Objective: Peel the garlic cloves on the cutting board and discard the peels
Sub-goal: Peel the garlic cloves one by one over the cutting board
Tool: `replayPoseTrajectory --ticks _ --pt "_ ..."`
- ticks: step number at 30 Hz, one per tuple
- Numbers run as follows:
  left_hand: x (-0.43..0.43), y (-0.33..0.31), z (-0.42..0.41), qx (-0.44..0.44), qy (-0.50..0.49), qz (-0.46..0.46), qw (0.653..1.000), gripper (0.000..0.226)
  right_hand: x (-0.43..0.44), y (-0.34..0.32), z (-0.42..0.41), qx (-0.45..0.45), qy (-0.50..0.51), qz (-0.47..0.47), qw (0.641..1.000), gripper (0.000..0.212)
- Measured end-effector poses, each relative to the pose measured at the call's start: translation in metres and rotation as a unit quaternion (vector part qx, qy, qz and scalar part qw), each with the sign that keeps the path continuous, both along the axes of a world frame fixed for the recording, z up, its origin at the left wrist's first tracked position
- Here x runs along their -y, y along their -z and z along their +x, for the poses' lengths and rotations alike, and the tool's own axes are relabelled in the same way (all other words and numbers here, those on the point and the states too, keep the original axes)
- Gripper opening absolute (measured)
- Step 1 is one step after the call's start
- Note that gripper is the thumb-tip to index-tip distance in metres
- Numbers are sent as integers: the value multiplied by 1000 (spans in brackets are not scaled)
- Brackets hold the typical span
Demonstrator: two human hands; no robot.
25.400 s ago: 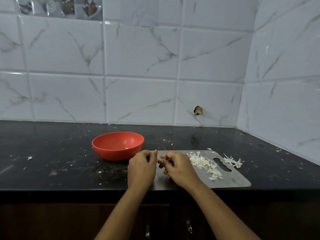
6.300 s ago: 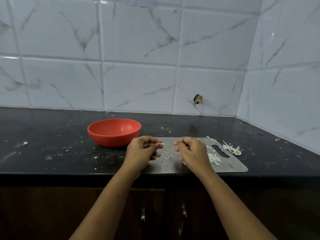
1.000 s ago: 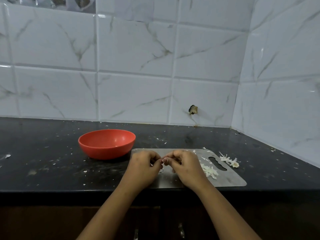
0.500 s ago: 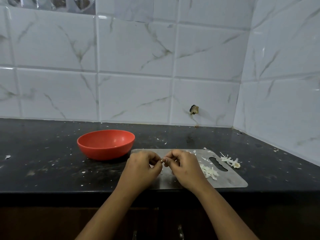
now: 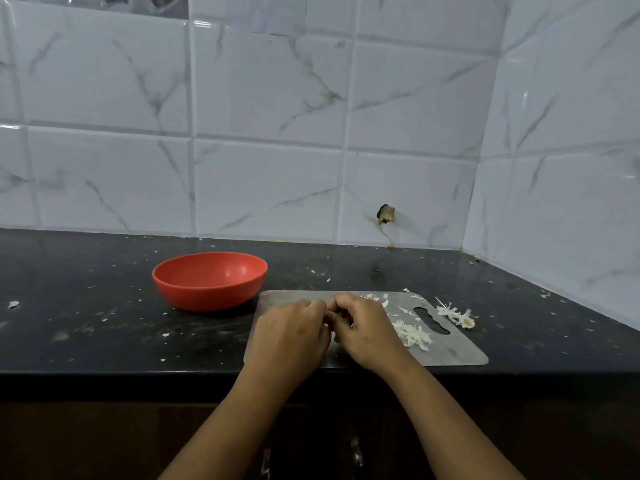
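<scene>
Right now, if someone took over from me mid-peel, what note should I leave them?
Left hand and right hand: both over the board, fingertips together, pinching a small piece, probably a clove, mostly hidden.
A pile of peels lies on the board right of the hands; another clump sits on the counter past the board's handle end.
The bowl stands left of the board, its bottom out of view.
Done: several peeled, judging by the peels.
Left: finish this clove, discard all peels. No other cloves in sight.
</scene>
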State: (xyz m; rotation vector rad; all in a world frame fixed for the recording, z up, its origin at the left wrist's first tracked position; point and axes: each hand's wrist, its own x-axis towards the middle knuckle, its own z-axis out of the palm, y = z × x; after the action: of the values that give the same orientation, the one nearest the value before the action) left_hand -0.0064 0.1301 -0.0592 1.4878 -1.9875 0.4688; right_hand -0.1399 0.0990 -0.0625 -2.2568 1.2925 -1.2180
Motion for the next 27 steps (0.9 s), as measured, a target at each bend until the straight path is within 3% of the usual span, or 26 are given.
replayPoseTrajectory --ticks 3,6,11,17,22,27 --pt "-1 -3 -1 47 16 0 999 20 -3 -3 -2 24 -25 41 999 30" --pt "6 -6 10 34 59 -15 998 4 -4 -5 -3 56 -59 95 992 23" --pt "17 -3 31 -15 24 34 999 12 -2 -4 -2 106 -57 121 985 10" --pt "17 -2 29 3 14 40 999 17 -3 -5 -6 179 -63 149 970 6" --pt "20 0 27 25 3 29 999 32 -5 -7 -6 185 -63 147 970 6" --pt "21 2 26 -26 35 24 999 15 -4 -7 -6 176 -50 139 973 4"
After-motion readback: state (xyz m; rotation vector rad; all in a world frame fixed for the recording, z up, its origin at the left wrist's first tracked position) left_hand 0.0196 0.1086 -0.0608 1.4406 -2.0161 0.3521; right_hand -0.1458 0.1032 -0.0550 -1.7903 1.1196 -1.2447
